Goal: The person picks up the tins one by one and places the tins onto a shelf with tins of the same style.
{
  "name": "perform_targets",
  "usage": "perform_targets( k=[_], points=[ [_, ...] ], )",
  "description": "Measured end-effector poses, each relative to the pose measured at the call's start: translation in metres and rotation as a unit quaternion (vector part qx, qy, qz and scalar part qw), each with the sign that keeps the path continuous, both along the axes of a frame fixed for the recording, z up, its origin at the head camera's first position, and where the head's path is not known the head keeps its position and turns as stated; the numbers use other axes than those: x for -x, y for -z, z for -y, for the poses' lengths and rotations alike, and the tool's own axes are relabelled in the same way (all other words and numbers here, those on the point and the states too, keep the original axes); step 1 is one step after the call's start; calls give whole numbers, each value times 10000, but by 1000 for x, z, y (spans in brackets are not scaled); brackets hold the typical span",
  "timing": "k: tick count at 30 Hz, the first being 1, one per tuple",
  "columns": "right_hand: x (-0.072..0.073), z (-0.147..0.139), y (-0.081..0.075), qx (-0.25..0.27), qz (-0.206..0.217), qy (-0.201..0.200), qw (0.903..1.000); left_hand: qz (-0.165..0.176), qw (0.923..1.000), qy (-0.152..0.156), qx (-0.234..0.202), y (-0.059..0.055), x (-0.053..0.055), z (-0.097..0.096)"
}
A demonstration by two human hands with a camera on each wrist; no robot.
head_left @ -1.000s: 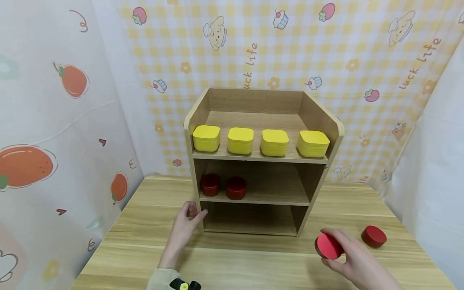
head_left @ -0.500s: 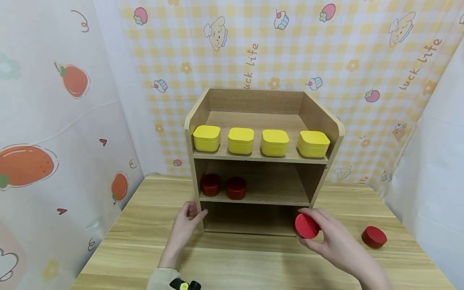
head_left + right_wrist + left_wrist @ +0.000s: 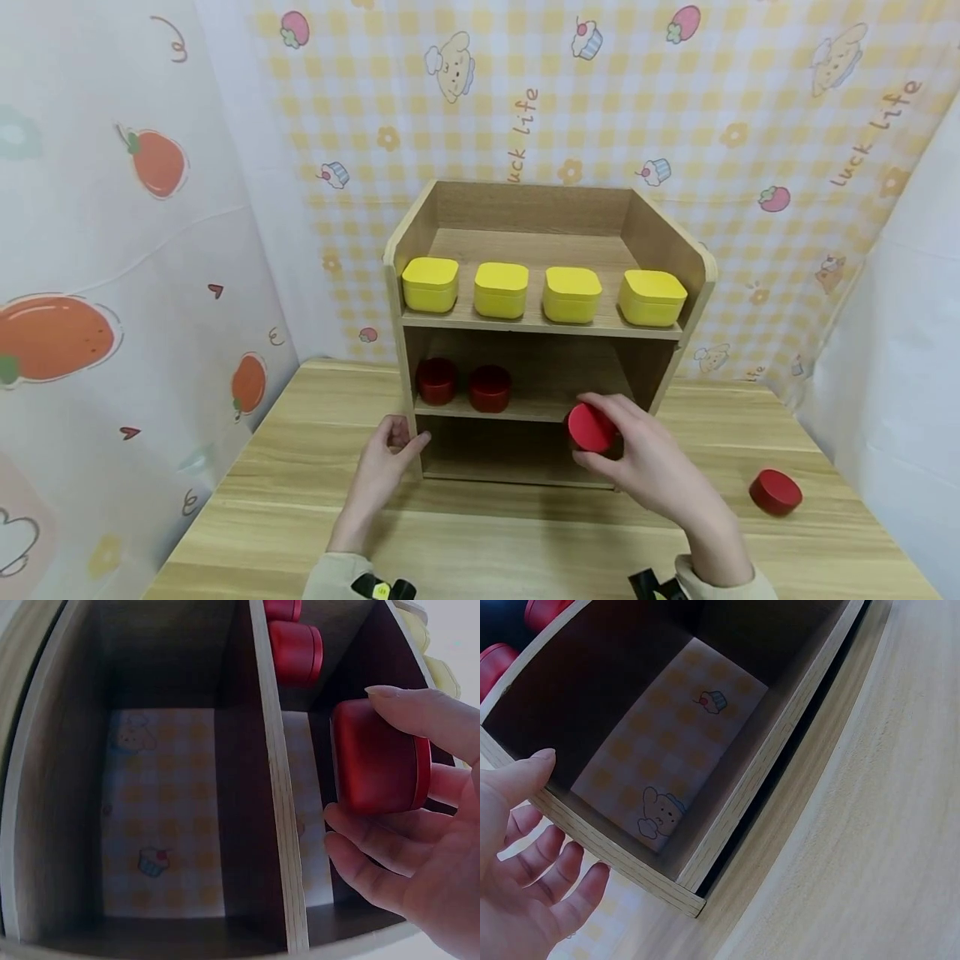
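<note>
While at shelf (image 3: 525, 408), hand-held red tin (image 3: 590, 427).

The right hand (image 3: 645, 467) hides part of the red tin (image 3: 591, 427) — its far side.

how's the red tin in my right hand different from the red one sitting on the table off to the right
The red tin in the right hand is gripped by the right hand and tipped on its side, flat face toward the camera; the red tin on the table lies flat, untouched. The held tin is up at the front of the wooden shelf's middle level; the other sits apart from the shelf, out on the table. Both look round, red and alike in size.
</note>
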State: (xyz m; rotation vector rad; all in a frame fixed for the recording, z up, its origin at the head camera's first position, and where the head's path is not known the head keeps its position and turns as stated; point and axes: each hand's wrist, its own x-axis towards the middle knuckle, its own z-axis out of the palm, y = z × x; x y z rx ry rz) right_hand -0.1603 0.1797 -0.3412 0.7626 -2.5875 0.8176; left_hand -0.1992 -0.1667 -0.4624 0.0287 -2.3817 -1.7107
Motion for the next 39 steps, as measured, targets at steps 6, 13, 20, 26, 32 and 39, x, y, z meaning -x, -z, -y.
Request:
perform_targets(
  k=[6,13,20,26,32,39],
  points=[
    [14,13,-3,81,-76,-79,9999,5,10000,4,-5,-1,0,-2],
    [29,23,-3,-20,-65,56,10000,-28,10000,5,-36,-2,0,-3],
    [41,29,0,-80,-41,125,9999,-63,9999,7,-103,-1,0,-3],
    [48,34,2,-52,62,187,9998,-64,9999,-9,-108,-1,0,-1],
    [53,37,4,-35,91,220,9997,-99,9999,22,-75,0,1,-1],
    [56,40,4,-24,241,246,9994,-172,9999,-23,0,2,1,-1]
  ],
)
